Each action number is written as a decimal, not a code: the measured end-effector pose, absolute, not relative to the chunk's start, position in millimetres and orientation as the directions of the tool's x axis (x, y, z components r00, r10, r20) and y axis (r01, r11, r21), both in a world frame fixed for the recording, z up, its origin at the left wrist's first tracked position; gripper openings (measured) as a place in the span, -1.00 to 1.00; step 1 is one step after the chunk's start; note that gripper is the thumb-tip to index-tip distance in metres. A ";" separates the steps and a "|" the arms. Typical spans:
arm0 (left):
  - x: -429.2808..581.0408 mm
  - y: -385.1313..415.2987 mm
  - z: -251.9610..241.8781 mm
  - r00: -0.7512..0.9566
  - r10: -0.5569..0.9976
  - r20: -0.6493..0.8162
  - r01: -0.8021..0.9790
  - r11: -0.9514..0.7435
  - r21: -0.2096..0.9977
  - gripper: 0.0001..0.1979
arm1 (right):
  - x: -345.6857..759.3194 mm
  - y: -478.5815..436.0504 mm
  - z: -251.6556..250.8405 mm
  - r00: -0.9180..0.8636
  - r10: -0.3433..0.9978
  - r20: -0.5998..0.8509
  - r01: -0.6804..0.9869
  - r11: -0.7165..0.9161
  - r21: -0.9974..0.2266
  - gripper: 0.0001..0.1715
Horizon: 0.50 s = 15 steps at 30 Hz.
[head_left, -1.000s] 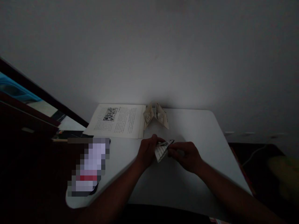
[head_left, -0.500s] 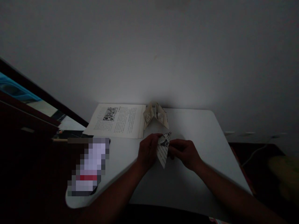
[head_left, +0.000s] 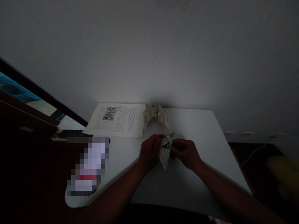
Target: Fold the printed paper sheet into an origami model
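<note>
Over the middle of a white table (head_left: pixel 205 130) I hold a folded piece of printed paper (head_left: pixel 165 151), a narrow pointed shape standing almost upright. My left hand (head_left: pixel 149 152) pinches its left side and my right hand (head_left: pixel 184 153) pinches its right side, fingers curled on the paper. A finished folded paper figure (head_left: pixel 156 115) stands just behind my hands near the wall.
An open book or stack of printed pages (head_left: pixel 118 119) lies at the table's back left. A blurred-out object (head_left: pixel 90 165) rests at the left edge. Dark furniture (head_left: pixel 25 124) stands to the left, a grey wall behind, and a yellowish object (head_left: pixel 283 175) at the far right.
The folded paper has turned from lying slanted between my hands to standing nearly upright with its point down. Both hands stayed in the same spot, closing in slightly.
</note>
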State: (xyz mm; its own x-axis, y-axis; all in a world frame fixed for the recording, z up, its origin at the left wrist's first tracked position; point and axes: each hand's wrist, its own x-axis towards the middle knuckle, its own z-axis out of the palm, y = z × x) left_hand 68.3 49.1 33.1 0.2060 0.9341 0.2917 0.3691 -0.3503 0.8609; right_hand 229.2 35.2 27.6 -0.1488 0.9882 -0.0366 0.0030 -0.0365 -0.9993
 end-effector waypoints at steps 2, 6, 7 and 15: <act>69.8 47.5 32.3 0.207 0.931 0.301 0.364 -0.359 0.860 -0.69 | 226.9 34.7 27.6 -0.148 0.989 -0.013 -0.021 -0.017 -1.000 -0.83; 71.9 44.2 30.3 0.235 0.925 0.299 0.354 -0.368 0.860 -0.72 | 222.7 33.7 27.4 -0.142 0.988 0.057 0.010 0.059 -0.998 -0.84; 72.1 43.6 29.8 0.241 0.925 0.294 0.357 -0.366 0.860 -0.72 | 222.3 33.5 27.1 -0.141 0.988 0.065 0.030 0.069 -0.997 -0.84; 73.3 39.7 26.4 0.334 0.883 0.331 0.375 -0.447 0.812 -0.74 | 221.9 32.9 26.8 -0.067 0.991 0.116 0.144 0.125 -0.982 -0.89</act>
State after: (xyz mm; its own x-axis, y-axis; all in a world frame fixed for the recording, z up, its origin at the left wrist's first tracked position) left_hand 73.3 39.7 26.4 0.3337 0.8826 0.3310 0.3755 -0.4466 0.8122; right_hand 221.9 32.9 26.8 -0.0669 0.9910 0.1159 0.1436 0.1245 -0.9818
